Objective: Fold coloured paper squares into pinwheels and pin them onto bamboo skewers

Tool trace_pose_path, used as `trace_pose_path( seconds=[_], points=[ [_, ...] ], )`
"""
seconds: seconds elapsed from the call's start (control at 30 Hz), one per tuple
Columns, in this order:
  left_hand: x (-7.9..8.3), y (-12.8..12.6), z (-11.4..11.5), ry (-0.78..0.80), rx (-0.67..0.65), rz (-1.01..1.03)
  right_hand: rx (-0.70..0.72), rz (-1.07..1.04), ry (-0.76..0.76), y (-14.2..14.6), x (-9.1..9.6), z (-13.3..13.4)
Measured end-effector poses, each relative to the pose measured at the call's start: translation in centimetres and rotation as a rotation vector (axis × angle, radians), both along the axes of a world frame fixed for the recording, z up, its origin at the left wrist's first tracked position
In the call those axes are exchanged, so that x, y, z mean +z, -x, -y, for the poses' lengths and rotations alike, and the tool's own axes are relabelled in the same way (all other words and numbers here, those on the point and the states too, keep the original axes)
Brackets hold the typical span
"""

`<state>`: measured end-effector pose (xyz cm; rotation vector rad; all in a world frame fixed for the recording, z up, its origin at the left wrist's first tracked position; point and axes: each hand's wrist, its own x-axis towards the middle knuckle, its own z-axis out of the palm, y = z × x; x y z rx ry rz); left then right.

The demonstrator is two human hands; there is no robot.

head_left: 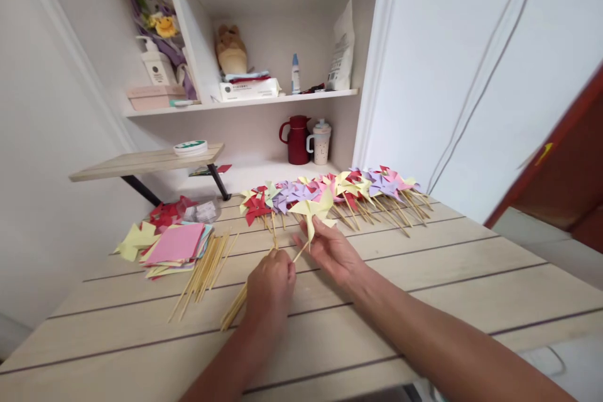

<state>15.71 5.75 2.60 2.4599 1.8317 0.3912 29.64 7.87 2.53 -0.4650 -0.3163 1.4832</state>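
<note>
A pale yellow paper pinwheel (311, 210) on a thin wooden stick is held up over the table. My left hand (272, 279) is closed around the lower part of its stick. My right hand (333, 254) has its fingers closed at the paper head, from the right and below; its fingertips are partly hidden by the paper. Beneath my left hand and forearm lies a small bundle of sticks (234, 308), partly covered. Just beyond my hands, finished pinwheels in red, purple, pink and yellow (294, 196) lie in a long row.
Loose wooden sticks (207, 267) lie to the left, beside a stack of coloured paper squares (175, 245). A yellow paper pinwheel shape (135, 240) and red ones (167, 213) sit near a clear box (206, 209). Behind are a small raised stand (151, 162), a red jug (298, 141) and shelves.
</note>
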Motion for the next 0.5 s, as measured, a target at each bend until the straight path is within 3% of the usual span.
trace_pose_path(
  seconds=[0.3, 0.5],
  points=[
    [-0.4, 0.0, -0.3, 0.03, -0.083, 0.036, -0.001, -0.035, 0.008, 0.1, 0.4, 0.0],
    [-0.9, 1.1, -0.7, 0.011, -0.051, 0.135, -0.029, 0.128, -0.115, -0.8, 0.8, 0.0]
  ],
)
